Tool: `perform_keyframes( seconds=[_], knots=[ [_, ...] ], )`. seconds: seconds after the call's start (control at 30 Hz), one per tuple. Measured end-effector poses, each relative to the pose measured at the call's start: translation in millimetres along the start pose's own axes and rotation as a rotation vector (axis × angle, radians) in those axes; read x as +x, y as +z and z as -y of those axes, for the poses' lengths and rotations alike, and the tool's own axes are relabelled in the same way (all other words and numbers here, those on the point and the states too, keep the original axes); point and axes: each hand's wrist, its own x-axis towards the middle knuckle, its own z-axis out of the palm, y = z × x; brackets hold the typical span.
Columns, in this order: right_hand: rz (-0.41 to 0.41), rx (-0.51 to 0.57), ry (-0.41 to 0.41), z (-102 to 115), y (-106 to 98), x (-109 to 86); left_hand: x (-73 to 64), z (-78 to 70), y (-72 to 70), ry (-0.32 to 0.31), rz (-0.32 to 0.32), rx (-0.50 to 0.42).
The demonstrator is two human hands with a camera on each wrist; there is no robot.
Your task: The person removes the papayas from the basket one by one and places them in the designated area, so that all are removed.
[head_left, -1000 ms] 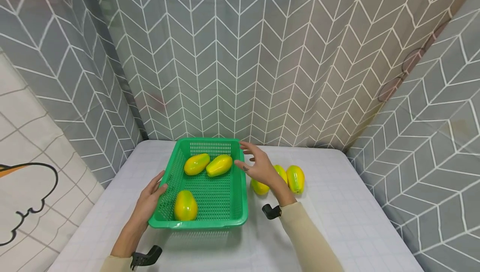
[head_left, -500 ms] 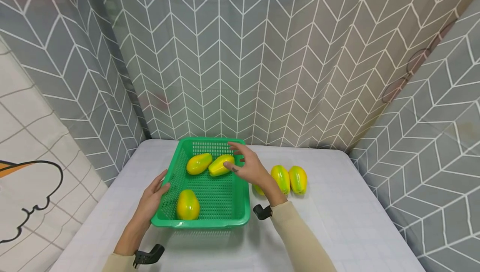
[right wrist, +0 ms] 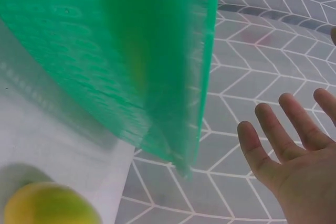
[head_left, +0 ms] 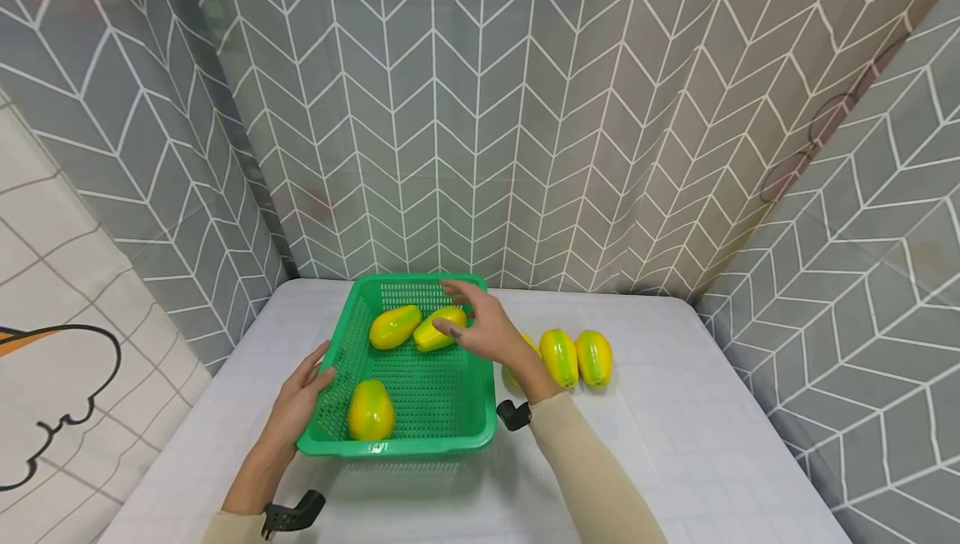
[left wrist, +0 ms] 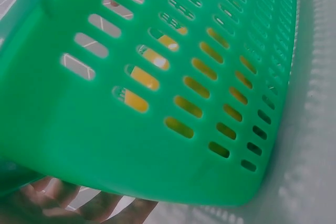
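Note:
A green plastic basket (head_left: 420, 447) with slotted walls stands on the table. In it lie three glossy yellow-green papayas: one at the back left (head_left: 394, 327), one at the back right (head_left: 431, 336), another near the front (head_left: 371, 411). My left hand (head_left: 298, 398) holds the basket's left rim, thumb on top and fingers outside; in the left wrist view its fingers (left wrist: 100, 205) show past the basket's edge. My right hand (head_left: 483, 327) hovers over the right rim, partly hiding the back-right papaya. Its fingers are spread and nothing is held, as the right wrist view shows (right wrist: 299, 156).
To the basket's right, two papayas (head_left: 559, 357) (head_left: 594, 358) lie side by side on the white-covered table (head_left: 675, 444). Another is mostly hidden behind my right wrist. Grey patterned curtains (head_left: 480, 111) stand behind and at both sides.
My right hand has moved left, from beside the right rim to over the basket, uncovering more of the papayas on the table. My left hand stays on the rim.

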Motion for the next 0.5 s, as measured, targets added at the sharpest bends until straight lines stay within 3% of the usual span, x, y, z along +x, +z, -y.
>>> perform_keyframes(
  seconds=[0.5],
  knots=[
    [0.021,0.049,-0.004,9.7,5.5,9.3,-1.8,-3.1,3.1,-0.005,-0.009,0.029]
  ],
)
